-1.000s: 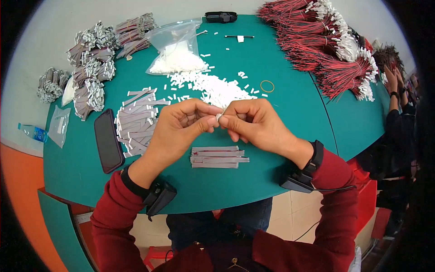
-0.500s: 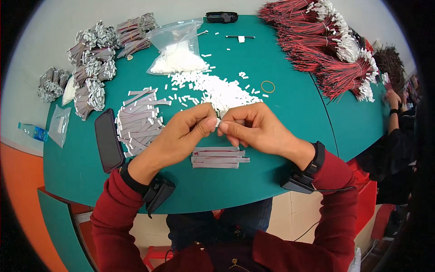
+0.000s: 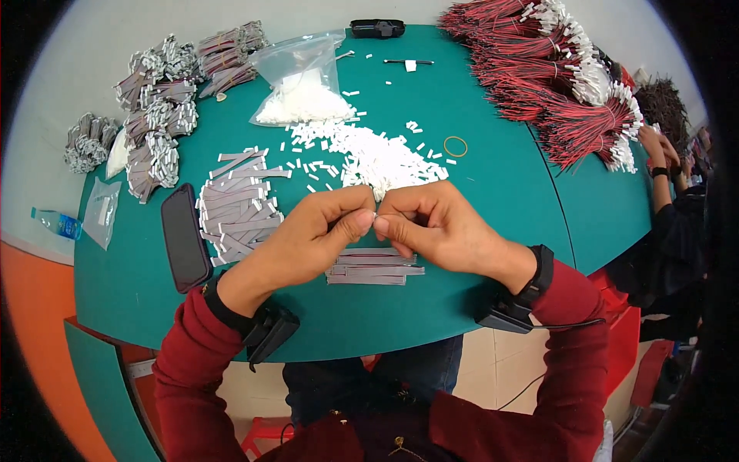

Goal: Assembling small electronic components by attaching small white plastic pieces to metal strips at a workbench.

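Note:
My left hand (image 3: pixel 323 235) and my right hand (image 3: pixel 446 231) meet over the table in front of me, each with thumb and forefinger closed in a pinch. A bit of a small white connector (image 3: pixel 375 219) shows between their tips; the fingers hide the rest. Just below the hands lies a neat stack of short grey ribbon cables (image 3: pixel 373 275). Beyond them spreads a heap of loose white connectors (image 3: pixel 385 160). To the left of my left hand is a loose pile of grey ribbon cables with white ends (image 3: pixel 240 208).
A phone (image 3: pixel 185 239) lies at left, near a plastic bottle (image 3: pixel 58 223). Bundled grey cables (image 3: pixel 158 108) and an open clear bag of connectors (image 3: pixel 304 88) stand behind. Red-black wire bundles (image 3: pixel 539 77) fill the far right, where another person's hands (image 3: pixel 658 146) work.
My hands have drawn closer together and the white connector between the fingertips is now mostly covered. At the far right, the other person's hands have moved up toward the wire bundles.

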`<state>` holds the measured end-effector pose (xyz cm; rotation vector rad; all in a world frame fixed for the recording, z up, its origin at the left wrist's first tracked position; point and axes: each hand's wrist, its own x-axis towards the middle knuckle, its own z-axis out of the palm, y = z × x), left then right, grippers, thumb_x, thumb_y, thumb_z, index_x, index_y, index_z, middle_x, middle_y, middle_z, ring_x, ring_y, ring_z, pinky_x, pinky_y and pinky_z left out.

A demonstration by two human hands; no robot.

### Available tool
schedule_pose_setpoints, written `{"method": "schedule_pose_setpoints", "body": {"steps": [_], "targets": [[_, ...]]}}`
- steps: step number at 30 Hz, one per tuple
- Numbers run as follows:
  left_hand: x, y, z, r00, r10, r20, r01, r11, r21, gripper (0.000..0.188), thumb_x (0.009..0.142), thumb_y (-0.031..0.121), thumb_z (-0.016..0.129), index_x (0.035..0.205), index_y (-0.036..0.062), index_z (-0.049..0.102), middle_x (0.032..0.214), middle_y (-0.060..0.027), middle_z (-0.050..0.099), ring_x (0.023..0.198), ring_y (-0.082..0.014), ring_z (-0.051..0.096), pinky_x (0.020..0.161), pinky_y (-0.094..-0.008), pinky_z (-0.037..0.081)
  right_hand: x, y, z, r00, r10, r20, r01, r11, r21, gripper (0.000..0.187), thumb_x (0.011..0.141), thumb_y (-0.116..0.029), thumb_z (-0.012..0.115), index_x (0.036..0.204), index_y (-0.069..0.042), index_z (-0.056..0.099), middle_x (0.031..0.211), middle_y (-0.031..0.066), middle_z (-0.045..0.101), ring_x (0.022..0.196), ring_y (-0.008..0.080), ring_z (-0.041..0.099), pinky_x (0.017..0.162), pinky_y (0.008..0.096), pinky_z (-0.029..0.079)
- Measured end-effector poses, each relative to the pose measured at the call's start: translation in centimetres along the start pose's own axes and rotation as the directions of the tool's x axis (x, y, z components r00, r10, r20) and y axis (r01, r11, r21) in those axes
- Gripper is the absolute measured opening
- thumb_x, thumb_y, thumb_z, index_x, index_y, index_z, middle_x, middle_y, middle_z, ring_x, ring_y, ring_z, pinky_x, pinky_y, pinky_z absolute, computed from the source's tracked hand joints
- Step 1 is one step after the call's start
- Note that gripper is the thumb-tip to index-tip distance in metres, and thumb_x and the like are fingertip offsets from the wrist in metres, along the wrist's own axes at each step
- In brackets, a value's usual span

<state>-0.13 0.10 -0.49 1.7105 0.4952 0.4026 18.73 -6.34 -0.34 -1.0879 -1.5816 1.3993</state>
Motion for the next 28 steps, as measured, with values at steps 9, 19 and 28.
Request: {"method": "schedule_pose_setpoints", "body": {"steps": [9, 19, 28], "targets": [[0.4, -0.6, -0.4, 1.0, -0.007, -0.011, 0.005, 0.981, -0.192, 0.027, 0.095, 0.028, 0.043, 0.078, 0.0072, 0.044, 0.065, 0.0056, 0.032, 0.056, -0.0036, 0.028, 0.049, -0.0198, 0.023, 0.7, -0.3, -0.5, 0.999, 0.042, -0.001, -0.042, 0.998, 0.038, 0.021, 0.091, -0.016, 0.051, 0.079, 0.0, 0.057, 0.057, -0.0011, 0.05, 0.05, 0.0033, 0.042, 0.046, 0.0191, 0.033], [0.4, -0.6, -0.2, 0.997, 0.057, -0.042, -0.054, 0.996, 0.075, 0.028, 0.094, 0.026, 0.046, 0.076, 0.0048, 0.045, 0.067, 0.0047, 0.035, 0.061, -0.0035, 0.031, 0.053, -0.0202, 0.027, 0.9, 0.1, -0.6, 0.997, 0.062, 0.05, -0.065, 0.996, 0.065, 0.022, 0.091, -0.017, 0.051, 0.08, 0.0, 0.058, 0.06, -0.0006, 0.054, 0.049, 0.0031, 0.044, 0.045, 0.0182, 0.034], [-0.2, 0.1, -0.6, 0.997, -0.001, -0.079, 0.003, 1.0, 0.027, 0.028, 0.092, 0.023, 0.049, 0.072, 0.0045, 0.045, 0.068, 0.0036, 0.038, 0.066, -0.0039, 0.033, 0.056, -0.02, 0.028, 0.1, -0.5, 0.0, 0.99, 0.109, 0.085, -0.113, 0.993, 0.046, 0.023, 0.09, -0.019, 0.054, 0.075, -0.003, 0.059, 0.058, 0.0001, 0.055, 0.05, 0.0041, 0.046, 0.046, 0.0189, 0.036]]}}
